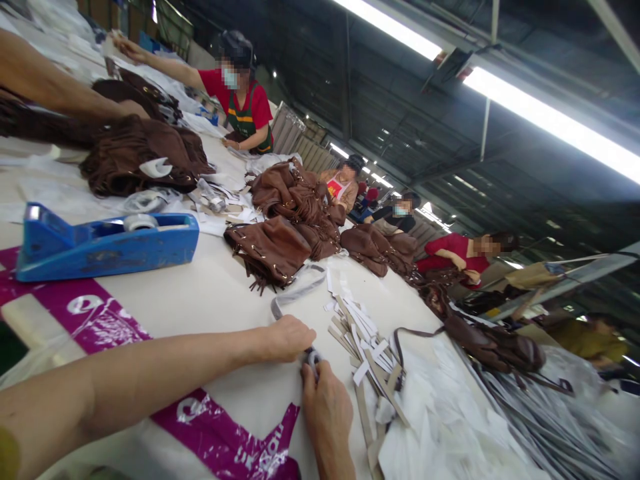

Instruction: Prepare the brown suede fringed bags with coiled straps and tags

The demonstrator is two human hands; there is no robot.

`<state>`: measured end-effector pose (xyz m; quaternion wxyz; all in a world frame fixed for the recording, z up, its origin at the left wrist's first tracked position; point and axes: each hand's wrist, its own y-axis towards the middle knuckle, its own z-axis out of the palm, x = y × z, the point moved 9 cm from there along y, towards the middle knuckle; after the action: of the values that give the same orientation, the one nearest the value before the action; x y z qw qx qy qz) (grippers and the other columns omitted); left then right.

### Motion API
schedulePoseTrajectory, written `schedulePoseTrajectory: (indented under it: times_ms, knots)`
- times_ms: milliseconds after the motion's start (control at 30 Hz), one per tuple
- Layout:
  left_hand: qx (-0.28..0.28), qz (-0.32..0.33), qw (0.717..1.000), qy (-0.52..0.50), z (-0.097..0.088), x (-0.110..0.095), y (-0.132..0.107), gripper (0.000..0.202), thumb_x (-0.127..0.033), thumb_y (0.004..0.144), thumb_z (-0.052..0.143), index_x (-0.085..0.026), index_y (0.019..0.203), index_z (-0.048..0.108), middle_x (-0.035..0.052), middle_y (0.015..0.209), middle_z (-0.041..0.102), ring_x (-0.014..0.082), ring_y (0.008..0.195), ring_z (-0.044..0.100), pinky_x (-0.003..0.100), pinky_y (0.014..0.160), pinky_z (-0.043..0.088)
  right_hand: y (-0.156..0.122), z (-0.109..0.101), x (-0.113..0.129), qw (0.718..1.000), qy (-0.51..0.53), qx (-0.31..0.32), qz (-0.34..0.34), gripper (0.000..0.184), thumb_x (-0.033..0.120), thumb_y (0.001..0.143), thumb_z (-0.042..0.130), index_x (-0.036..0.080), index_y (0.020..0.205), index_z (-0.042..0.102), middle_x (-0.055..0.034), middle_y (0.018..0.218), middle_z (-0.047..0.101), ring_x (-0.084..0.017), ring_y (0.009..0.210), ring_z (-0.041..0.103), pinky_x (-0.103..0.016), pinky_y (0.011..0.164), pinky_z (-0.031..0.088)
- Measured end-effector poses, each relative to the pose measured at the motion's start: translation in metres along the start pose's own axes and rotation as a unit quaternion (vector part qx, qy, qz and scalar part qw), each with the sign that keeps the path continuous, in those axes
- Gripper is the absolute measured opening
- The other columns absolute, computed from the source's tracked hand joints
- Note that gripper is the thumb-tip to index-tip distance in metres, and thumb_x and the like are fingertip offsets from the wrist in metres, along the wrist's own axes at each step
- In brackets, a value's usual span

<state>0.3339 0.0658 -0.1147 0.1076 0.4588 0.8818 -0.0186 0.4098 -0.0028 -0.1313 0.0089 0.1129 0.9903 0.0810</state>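
My left hand is closed in a fist above the white table, at the middle of the head view. Just below it, my right hand is closed, thumb and fingers pinched together. A short length of dark and grey strap shows between the two hands, gripped by both; its ends are hidden by my fingers. Behind my left hand, a grey strip curves across the table; whether it joins the strap I cannot tell. A brown fringed drawstring bag lies beyond it.
A blue tape dispenser stands at left, beside purple printed plastic. Paper strips and white wrapping sheets lie at right. More brown bags are heaped farther back. A co-worker's arm reaches in at upper left; several people work beyond.
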Motion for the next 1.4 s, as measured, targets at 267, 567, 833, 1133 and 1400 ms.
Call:
schedulePoseTrajectory:
  times_ms: [267, 567, 833, 1133, 1400]
  knots:
    - [0.028, -0.030, 0.996, -0.079, 0.002, -0.007, -0.002, 0.023, -0.027, 0.089, 0.044, -0.016, 0.095, 0.063, 0.0125, 0.096, 0.072, 0.0257, 0.088, 0.068, 0.032, 0.070, 0.051, -0.004, -0.004, 0.000, 0.999, -0.013, 0.033, 0.025, 0.021, 0.031, 0.095, 0.044, 0.022, 0.084, 0.059, -0.0086, 0.075, 0.074, -0.027, 0.071, 0.070, -0.030, 0.053, 0.035]
    - [0.028, -0.028, 0.994, -0.104, 0.004, -0.025, -0.005, 0.035, -0.041, 0.085, 0.046, -0.015, 0.102, 0.062, 0.0161, 0.098, 0.071, 0.0322, 0.092, 0.068, 0.041, 0.075, 0.053, -0.008, 0.003, -0.003, 0.971, 0.211, 0.006, -0.111, 0.017, 0.016, 0.090, 0.039, 0.022, 0.091, 0.054, -0.0036, 0.078, 0.072, -0.022, 0.071, 0.069, -0.028, 0.060, 0.043]
    - [-0.019, 0.032, 0.997, -0.072, 0.015, -0.036, 0.000, 0.022, -0.029, 0.086, 0.047, -0.021, 0.096, 0.064, 0.0091, 0.091, 0.073, 0.0260, 0.082, 0.069, 0.034, 0.067, 0.051, -0.009, 0.000, -0.017, 0.968, 0.013, -0.043, -0.246, 0.016, 0.024, 0.091, 0.050, 0.023, 0.103, 0.060, -0.0022, 0.075, 0.067, -0.019, 0.064, 0.064, -0.025, 0.056, 0.041]
    - [-0.017, 0.112, 0.993, 0.033, 0.006, -0.035, -0.002, 0.016, -0.029, 0.087, 0.054, -0.017, 0.090, 0.066, 0.0098, 0.079, 0.071, 0.0242, 0.074, 0.066, 0.032, 0.063, 0.047, -0.027, -0.011, -0.005, 0.961, 0.058, -0.139, -0.232, 0.019, 0.028, 0.097, 0.039, 0.022, 0.082, 0.049, -0.0049, 0.084, 0.056, -0.021, 0.075, 0.055, -0.032, 0.069, 0.043]
    - [-0.058, 0.090, 0.993, 0.042, 0.002, -0.021, 0.004, 0.010, -0.011, 0.078, 0.058, -0.017, 0.075, 0.065, 0.0095, 0.091, 0.068, 0.0240, 0.084, 0.063, 0.032, 0.066, 0.043, -0.033, -0.006, -0.007, 0.973, -0.033, -0.198, -0.111, 0.035, 0.033, 0.101, 0.024, 0.024, 0.073, 0.042, -0.0048, 0.071, 0.051, -0.022, 0.067, 0.051, -0.034, 0.063, 0.037]
